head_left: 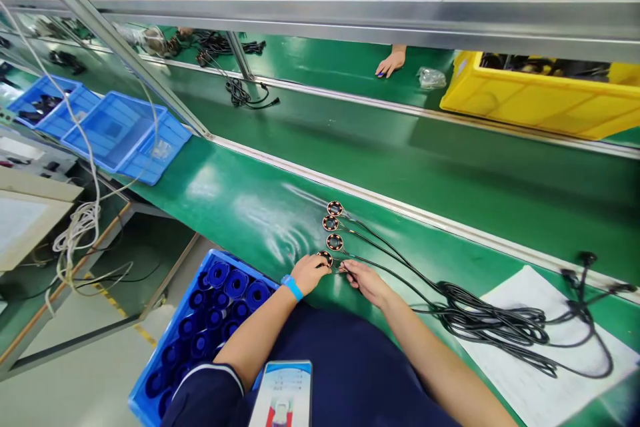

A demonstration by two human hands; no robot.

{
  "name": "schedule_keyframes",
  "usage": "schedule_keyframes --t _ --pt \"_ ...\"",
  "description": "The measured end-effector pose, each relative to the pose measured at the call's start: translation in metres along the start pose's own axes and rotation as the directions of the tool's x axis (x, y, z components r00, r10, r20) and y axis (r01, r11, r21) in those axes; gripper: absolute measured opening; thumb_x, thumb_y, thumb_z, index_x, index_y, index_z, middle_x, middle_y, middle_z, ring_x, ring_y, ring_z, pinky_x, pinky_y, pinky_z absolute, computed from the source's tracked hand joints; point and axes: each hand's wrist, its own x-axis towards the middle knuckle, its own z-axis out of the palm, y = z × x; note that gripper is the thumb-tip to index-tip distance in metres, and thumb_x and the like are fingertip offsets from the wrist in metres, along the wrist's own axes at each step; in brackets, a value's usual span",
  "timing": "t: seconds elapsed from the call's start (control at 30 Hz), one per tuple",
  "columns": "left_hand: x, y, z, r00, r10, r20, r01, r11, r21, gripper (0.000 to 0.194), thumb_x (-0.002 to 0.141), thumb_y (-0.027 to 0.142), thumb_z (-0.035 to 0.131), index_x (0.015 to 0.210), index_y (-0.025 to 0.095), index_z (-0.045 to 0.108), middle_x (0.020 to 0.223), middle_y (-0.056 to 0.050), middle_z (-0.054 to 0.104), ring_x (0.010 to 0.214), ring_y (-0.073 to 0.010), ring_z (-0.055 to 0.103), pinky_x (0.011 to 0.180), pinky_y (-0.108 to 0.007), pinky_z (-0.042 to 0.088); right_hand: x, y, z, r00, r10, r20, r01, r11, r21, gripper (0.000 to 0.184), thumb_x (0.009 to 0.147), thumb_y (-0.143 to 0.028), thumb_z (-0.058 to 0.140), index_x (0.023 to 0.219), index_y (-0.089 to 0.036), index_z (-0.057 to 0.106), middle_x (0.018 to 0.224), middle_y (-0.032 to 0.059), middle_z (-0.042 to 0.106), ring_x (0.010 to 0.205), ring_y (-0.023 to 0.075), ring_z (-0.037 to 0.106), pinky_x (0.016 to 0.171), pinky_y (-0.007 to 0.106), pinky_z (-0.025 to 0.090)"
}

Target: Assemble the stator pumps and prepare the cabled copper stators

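Observation:
My left hand (307, 275), with a blue band at the wrist, grips a small ring-shaped motor stator (326, 257) with copper windings at the table's front edge. My right hand (365, 281) pinches the thin wire end of a black cable just right of that stator; the fingertips partly hide the joint. Three similar stators lie in a row behind it: the nearest stator (335, 242), a middle stator (331, 223) and the farthest stator (335, 208). Their black leads run right into a coiled cable bundle (493, 320), which rests partly on a white paper sheet (523, 383).
At my left stands a blue crate (145, 390) of dark blue round parts. Blue trays (115, 130) sit farther left, near a hanging white cord (83, 230). Across the bench are a yellow bin (540, 103) and another person's hand (393, 63). A metal shelf beam (350, 20) spans above.

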Motion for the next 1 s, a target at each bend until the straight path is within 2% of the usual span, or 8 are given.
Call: schedule_keyframes --t 0.1,0.2,0.3,0.43,0.6,0.7,0.83,1.0 --pt "0.001 0.001 -0.010 1.000 0.012 0.021 -0.012 1.000 -0.023 0.016 0.096 0.020 0.058 0.095 0.026 0.073 0.103 0.000 0.069 0.094 -0.0158 0.063 0.079 -0.028 0.049 -0.005 0.001 0.000 1.000 -0.011 -0.005 0.011 0.999 -0.049 0.052 0.077 -0.068 0.063 0.096 -0.019 0.061 0.089 0.0076 0.067 0.056 0.0114 0.047 0.047 0.023 0.033" --pt "0.003 0.002 -0.024 0.999 0.033 0.036 -0.031 0.998 -0.062 0.014 0.096 0.031 0.060 0.101 0.025 0.072 0.110 -0.003 0.068 0.102 -0.0163 0.062 0.089 -0.030 0.050 -0.019 -0.006 -0.005 0.997 -0.080 -0.016 0.078 0.991 -0.112 0.055 0.076 -0.067 0.067 0.103 -0.020 0.064 0.097 0.0085 0.069 0.078 0.0192 0.061 0.070 0.031 0.050" --pt "0.014 -0.001 -0.036 0.999 0.025 0.032 -0.022 0.997 -0.076 0.024 0.099 0.035 0.055 0.113 0.021 0.068 0.116 -0.007 0.066 0.110 -0.0177 0.061 0.097 -0.033 0.048 -0.030 -0.022 -0.015 0.972 -0.194 -0.134 0.166 0.966 -0.196 0.056 0.081 -0.068 0.062 0.110 -0.019 0.063 0.101 0.0089 0.068 0.096 0.0237 0.062 0.092 0.038 0.048" --pt "0.047 -0.011 -0.030 0.995 0.076 0.071 -0.071 0.995 -0.065 0.023 0.101 0.027 0.050 0.117 0.021 0.065 0.115 -0.006 0.068 0.109 -0.0172 0.062 0.103 -0.037 0.046 -0.017 -0.048 -0.026 0.918 -0.304 -0.255 0.215 0.921 -0.325 0.046 0.088 -0.061 0.056 0.109 -0.022 0.065 0.108 0.0078 0.066 0.101 0.0244 0.058 0.102 0.041 0.040" --pt "0.075 -0.018 -0.015 0.974 0.170 0.152 -0.164 0.985 -0.046 0.021 0.098 0.014 0.052 0.114 0.021 0.064 0.113 -0.003 0.069 0.109 -0.0140 0.062 0.110 -0.034 0.040 0.014 -0.059 -0.028 0.980 -0.176 -0.091 0.136 0.932 -0.335 0.036 0.081 -0.053 0.059 0.083 -0.019 0.070 0.086 0.0055 0.068 0.075 0.0202 0.059 0.073 0.034 0.048" --pt "0.074 -0.020 -0.013 0.974 0.142 0.174 -0.141 0.990 -0.019 0.018 0.100 0.018 0.050 0.109 0.021 0.066 0.109 -0.003 0.068 0.103 -0.0148 0.063 0.100 -0.034 0.045 0.018 -0.051 -0.028 0.995 -0.102 -0.022 0.093 0.963 -0.253 0.038 0.080 -0.053 0.060 0.089 -0.017 0.068 0.087 0.0048 0.066 0.065 0.0137 0.053 0.055 0.024 0.040" --pt "0.069 -0.018 -0.014 0.975 0.094 0.203 -0.100 0.995 0.016 0.017 0.099 0.020 0.052 0.105 0.024 0.068 0.110 -0.003 0.066 0.098 -0.0162 0.063 0.090 -0.034 0.047 0.018 -0.039 -0.028 0.999 -0.030 -0.045 0.025 0.995 -0.096 0.040 0.086 -0.053 0.058 0.098 -0.014 0.057 0.094 0.0056 0.061 0.059 0.0080 0.045 0.047 0.018 0.028" --pt "0.068 -0.009 -0.016 0.975 0.030 0.220 -0.045 0.997 0.064 0.022 0.097 0.019 0.055 0.115 0.026 0.065 0.110 -0.004 0.063 0.095 -0.0171 0.063 0.086 -0.032 0.047 0.023 -0.031 -0.026 0.997 0.034 -0.073 -0.034 0.999 0.003 0.035 0.095 -0.048 0.055 0.103 -0.015 0.051 0.086 0.0020 0.056 0.054 0.0061 0.040 0.046 0.017 0.028"
